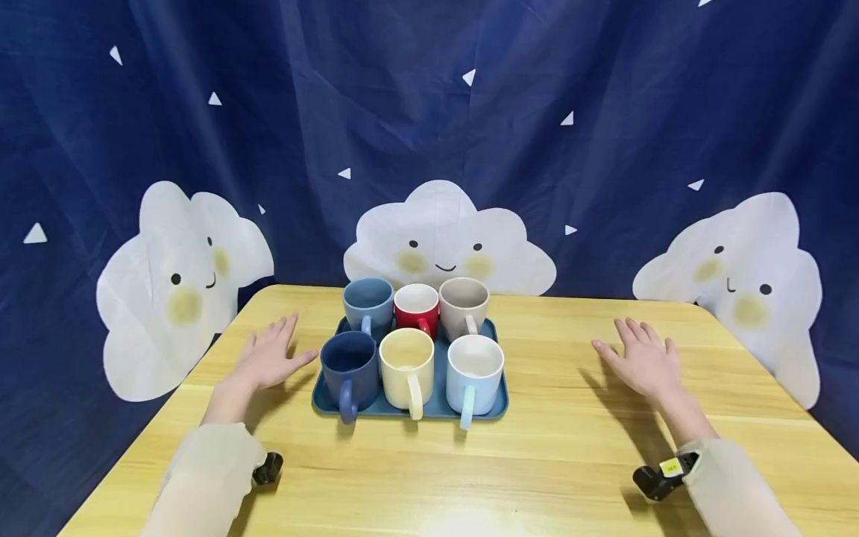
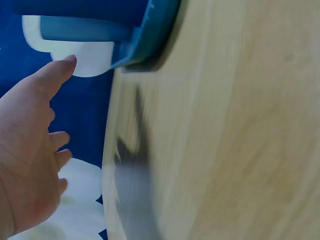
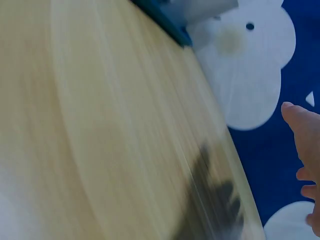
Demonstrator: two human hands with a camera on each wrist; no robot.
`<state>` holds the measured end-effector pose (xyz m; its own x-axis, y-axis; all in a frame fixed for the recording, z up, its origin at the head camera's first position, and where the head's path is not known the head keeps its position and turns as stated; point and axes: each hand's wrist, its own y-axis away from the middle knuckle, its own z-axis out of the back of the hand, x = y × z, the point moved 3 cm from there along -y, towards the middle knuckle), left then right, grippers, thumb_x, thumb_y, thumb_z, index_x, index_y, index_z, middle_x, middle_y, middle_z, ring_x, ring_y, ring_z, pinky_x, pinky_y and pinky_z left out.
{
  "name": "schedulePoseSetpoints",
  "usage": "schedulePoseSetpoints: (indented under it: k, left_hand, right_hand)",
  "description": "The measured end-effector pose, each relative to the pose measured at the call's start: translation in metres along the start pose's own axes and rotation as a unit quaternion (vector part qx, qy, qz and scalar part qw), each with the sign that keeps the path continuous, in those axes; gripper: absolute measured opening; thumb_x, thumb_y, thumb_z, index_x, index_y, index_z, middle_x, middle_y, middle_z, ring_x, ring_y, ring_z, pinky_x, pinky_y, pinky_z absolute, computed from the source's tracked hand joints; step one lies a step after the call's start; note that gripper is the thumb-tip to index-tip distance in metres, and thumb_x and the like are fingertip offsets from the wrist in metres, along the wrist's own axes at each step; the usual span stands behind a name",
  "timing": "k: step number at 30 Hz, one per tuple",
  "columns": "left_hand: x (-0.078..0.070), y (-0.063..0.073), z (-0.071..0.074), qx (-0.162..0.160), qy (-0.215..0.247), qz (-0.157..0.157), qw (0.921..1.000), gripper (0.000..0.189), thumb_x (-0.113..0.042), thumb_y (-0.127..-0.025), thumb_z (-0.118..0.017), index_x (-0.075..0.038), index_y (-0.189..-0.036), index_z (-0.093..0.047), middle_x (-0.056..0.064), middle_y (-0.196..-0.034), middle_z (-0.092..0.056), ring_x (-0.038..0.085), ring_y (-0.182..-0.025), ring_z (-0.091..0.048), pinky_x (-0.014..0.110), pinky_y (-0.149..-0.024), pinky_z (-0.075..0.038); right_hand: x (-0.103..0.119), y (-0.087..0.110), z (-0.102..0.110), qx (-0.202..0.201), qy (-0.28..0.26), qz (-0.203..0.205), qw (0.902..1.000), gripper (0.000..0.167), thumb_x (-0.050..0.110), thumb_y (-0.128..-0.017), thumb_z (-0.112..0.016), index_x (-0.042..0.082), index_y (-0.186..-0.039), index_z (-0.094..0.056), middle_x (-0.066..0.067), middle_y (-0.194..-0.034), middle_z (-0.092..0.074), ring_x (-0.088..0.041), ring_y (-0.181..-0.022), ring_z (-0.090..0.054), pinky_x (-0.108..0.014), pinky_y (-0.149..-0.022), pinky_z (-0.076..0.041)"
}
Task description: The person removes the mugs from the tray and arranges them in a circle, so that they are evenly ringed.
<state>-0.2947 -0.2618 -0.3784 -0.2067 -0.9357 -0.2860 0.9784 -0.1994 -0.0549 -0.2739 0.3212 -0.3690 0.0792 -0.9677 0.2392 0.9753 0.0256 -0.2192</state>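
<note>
Two rows of mugs stand upright on a blue tray [image 1: 439,399]. In the back row are a grey-blue mug [image 1: 368,302], a red mug [image 1: 406,319] with a white inside, and a greige mug [image 1: 463,313]. The front row has a navy mug [image 1: 359,373], a pale yellow mug [image 1: 399,373] and a light blue mug [image 1: 473,384]. Just left of the tray, my left hand [image 1: 265,362] hovers over the table with fingers spread, its thumb toward the navy mug. My right hand [image 1: 644,364], fingers also spread, hovers well to the tray's right. Neither holds anything.
The wooden table [image 1: 550,462] reaches back to a dark blue curtain [image 1: 403,97] printed with smiling clouds and white triangles. Each wrist wears a black device, the right one [image 1: 661,477] with a yellow label. Mug handles point toward me, the front ones overhanging the tray's near rim.
</note>
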Motion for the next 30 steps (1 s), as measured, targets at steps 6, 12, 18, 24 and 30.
schedulePoseSetpoints:
  k: [6, 12, 18, 24, 30]
  left_hand:
    - [-0.004, 0.013, -0.005, 0.028, 0.141, -0.004, 0.9895, 0.095, -0.053, -0.091, -0.048, 0.012, -0.143, -0.002, 0.035, -0.146, -0.008, 0.050, -0.132, -0.014, 0.060, -0.105, -0.014]
    - [-0.010, 0.027, -0.015, 0.076, 0.208, -0.007, 0.9751, 0.091, -0.048, -0.091, -0.053, 0.010, -0.144, -0.007, 0.032, -0.145, -0.021, 0.047, -0.131, -0.024, 0.059, -0.103, -0.021]
    - [-0.018, 0.036, -0.024, 0.091, 0.239, -0.020, 0.9665, 0.089, -0.044, -0.087, -0.060, 0.008, -0.145, -0.015, 0.028, -0.145, -0.026, 0.044, -0.133, -0.022, 0.060, -0.104, -0.020]
    - [-0.024, 0.041, -0.032, 0.105, 0.243, -0.036, 0.9636, 0.088, -0.041, -0.083, -0.067, 0.006, -0.143, -0.024, 0.029, -0.145, -0.026, 0.046, -0.133, -0.022, 0.060, -0.103, -0.022]
    - [-0.027, 0.037, -0.035, 0.102, 0.238, -0.045, 0.9649, 0.091, -0.040, -0.080, -0.070, 0.006, -0.143, -0.024, 0.031, -0.144, -0.026, 0.047, -0.132, -0.022, 0.062, -0.102, -0.022]
  right_hand:
    - [0.020, 0.009, 0.003, -0.033, -0.114, 0.016, 0.9928, 0.075, 0.047, -0.093, -0.048, -0.013, -0.135, -0.034, -0.037, -0.133, -0.036, -0.053, -0.122, -0.032, -0.063, -0.095, -0.026]
    - [0.045, 0.019, 0.002, -0.017, -0.244, 0.009, 0.9697, 0.072, 0.037, -0.091, -0.058, -0.012, -0.137, -0.032, -0.033, -0.133, -0.040, -0.047, -0.122, -0.036, -0.058, -0.097, -0.031]
    - [0.079, 0.023, 0.002, 0.000, -0.327, 0.039, 0.9440, 0.064, 0.022, -0.090, -0.062, -0.010, -0.136, -0.032, -0.030, -0.133, -0.042, -0.043, -0.123, -0.039, -0.055, -0.097, -0.035]
    - [0.117, 0.030, -0.004, 0.033, -0.360, 0.076, 0.9291, 0.066, 0.016, -0.085, -0.068, -0.009, -0.135, -0.034, -0.028, -0.132, -0.045, -0.040, -0.123, -0.041, -0.053, -0.095, -0.038]
    - [0.149, 0.030, -0.018, 0.058, -0.372, 0.092, 0.9218, 0.073, 0.019, -0.081, -0.072, -0.008, -0.136, -0.033, -0.026, -0.133, -0.044, -0.038, -0.123, -0.040, -0.053, -0.096, -0.038]
